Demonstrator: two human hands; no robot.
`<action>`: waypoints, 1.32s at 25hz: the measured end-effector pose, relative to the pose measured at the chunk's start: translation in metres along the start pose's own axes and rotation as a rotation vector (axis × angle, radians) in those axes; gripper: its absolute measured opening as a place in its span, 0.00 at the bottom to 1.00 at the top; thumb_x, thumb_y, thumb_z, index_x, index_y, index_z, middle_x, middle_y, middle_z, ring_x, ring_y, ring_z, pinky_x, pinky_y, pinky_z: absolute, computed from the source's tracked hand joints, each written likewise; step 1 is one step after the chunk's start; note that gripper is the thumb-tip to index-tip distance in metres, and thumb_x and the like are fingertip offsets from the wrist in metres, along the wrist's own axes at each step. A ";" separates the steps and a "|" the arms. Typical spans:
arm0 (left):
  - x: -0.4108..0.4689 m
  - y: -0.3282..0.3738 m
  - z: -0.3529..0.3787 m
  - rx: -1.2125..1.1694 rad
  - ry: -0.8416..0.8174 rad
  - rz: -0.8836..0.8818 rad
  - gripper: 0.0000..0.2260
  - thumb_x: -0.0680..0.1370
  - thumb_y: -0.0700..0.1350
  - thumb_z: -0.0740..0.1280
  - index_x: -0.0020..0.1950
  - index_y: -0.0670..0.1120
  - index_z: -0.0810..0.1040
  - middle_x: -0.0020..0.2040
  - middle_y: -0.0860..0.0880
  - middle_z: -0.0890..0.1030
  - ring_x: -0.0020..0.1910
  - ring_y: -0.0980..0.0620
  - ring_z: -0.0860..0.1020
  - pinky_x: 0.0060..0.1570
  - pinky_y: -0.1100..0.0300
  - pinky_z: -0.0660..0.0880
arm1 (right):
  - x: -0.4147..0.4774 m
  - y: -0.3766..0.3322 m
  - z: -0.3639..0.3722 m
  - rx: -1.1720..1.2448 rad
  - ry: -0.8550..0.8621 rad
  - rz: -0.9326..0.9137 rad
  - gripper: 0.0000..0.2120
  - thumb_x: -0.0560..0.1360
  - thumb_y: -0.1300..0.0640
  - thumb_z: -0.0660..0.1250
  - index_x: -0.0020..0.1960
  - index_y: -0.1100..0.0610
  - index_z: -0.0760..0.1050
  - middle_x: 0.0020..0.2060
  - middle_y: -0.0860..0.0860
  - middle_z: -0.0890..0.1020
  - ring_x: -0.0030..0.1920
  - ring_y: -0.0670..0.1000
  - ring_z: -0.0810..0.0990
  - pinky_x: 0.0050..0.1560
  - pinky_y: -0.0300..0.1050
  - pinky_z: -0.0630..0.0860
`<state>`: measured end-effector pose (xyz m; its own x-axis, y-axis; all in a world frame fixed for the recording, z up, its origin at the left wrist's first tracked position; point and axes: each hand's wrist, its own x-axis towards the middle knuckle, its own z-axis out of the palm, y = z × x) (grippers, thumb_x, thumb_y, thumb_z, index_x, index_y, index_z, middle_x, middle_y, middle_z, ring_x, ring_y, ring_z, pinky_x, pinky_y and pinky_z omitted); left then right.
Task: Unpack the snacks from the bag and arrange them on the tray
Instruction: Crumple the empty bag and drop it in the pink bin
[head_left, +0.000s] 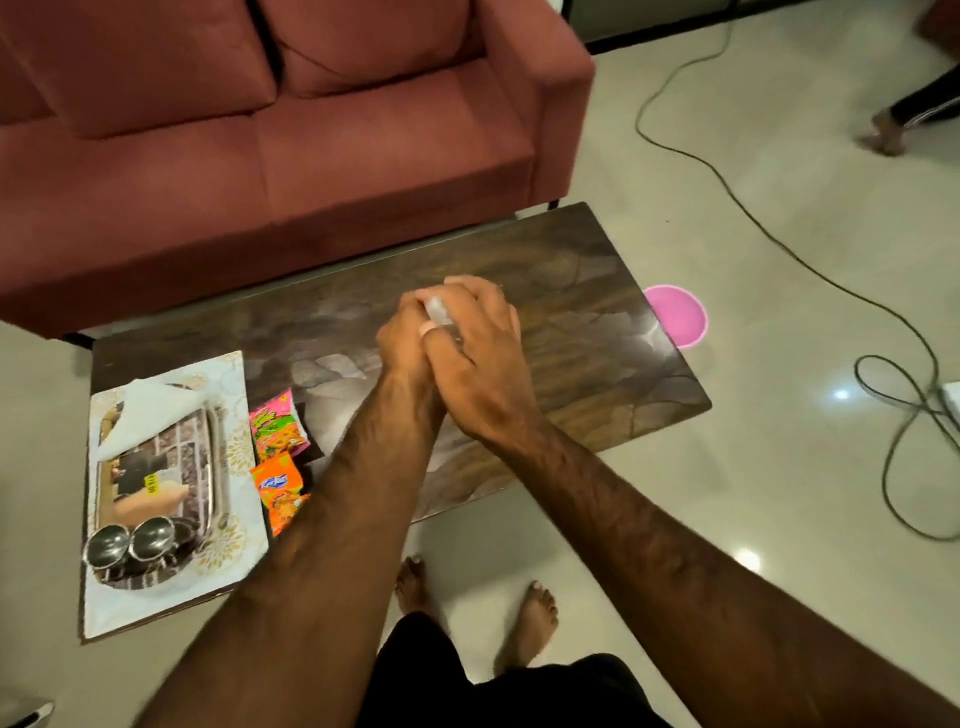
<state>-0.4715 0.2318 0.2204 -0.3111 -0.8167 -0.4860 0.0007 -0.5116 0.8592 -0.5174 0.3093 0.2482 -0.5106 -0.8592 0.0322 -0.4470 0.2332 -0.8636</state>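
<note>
Both hands meet over the middle of the dark wooden table (571, 291). My left hand (402, 338) and my right hand (483, 364) are pressed together around a small whitish crumpled bag (435, 310), of which only a scrap shows between the fingers. A shiny steel tray (218, 457) lies at the table's left end on a pale patterned mat (231, 545). Two steel bowls (130, 543) sit on its near end, and a white folded sheet (150, 410) covers its far end. A pink-green snack packet (278, 426) and an orange one (280, 488) lie on the table just right of the tray.
A maroon sofa (291, 156) stands close behind the table. On the floor past the table's right end are a pink bowl (683, 317) and a long dark cable (779, 244). Another person's foot (885, 132) is at the top right. My bare feet (540, 618) are by the table's near edge.
</note>
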 end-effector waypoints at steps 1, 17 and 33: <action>0.003 0.001 0.011 -0.012 -0.037 -0.055 0.12 0.84 0.51 0.55 0.46 0.52 0.75 0.38 0.55 0.79 0.35 0.58 0.78 0.32 0.65 0.76 | 0.000 0.007 -0.012 -0.007 -0.049 -0.055 0.26 0.78 0.53 0.58 0.75 0.50 0.76 0.77 0.49 0.71 0.77 0.50 0.69 0.79 0.48 0.66; 0.107 -0.049 0.266 0.095 -0.403 -0.631 0.21 0.79 0.60 0.59 0.35 0.48 0.79 0.34 0.48 0.80 0.31 0.51 0.78 0.35 0.59 0.69 | 0.090 0.208 -0.167 -0.392 0.210 0.233 0.23 0.77 0.62 0.70 0.71 0.48 0.79 0.73 0.44 0.79 0.67 0.50 0.83 0.65 0.49 0.80; 0.347 -0.252 0.548 0.349 -0.198 -0.589 0.20 0.82 0.54 0.59 0.71 0.46 0.73 0.63 0.45 0.81 0.53 0.48 0.81 0.32 0.60 0.79 | 0.327 0.629 -0.274 0.245 0.392 0.899 0.38 0.70 0.62 0.81 0.77 0.59 0.70 0.70 0.56 0.80 0.71 0.60 0.79 0.72 0.56 0.78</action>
<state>-1.1003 0.2231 -0.0773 -0.3328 -0.3499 -0.8757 -0.5150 -0.7105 0.4796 -1.1671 0.2996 -0.1463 -0.8089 -0.1900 -0.5564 0.3632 0.5828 -0.7270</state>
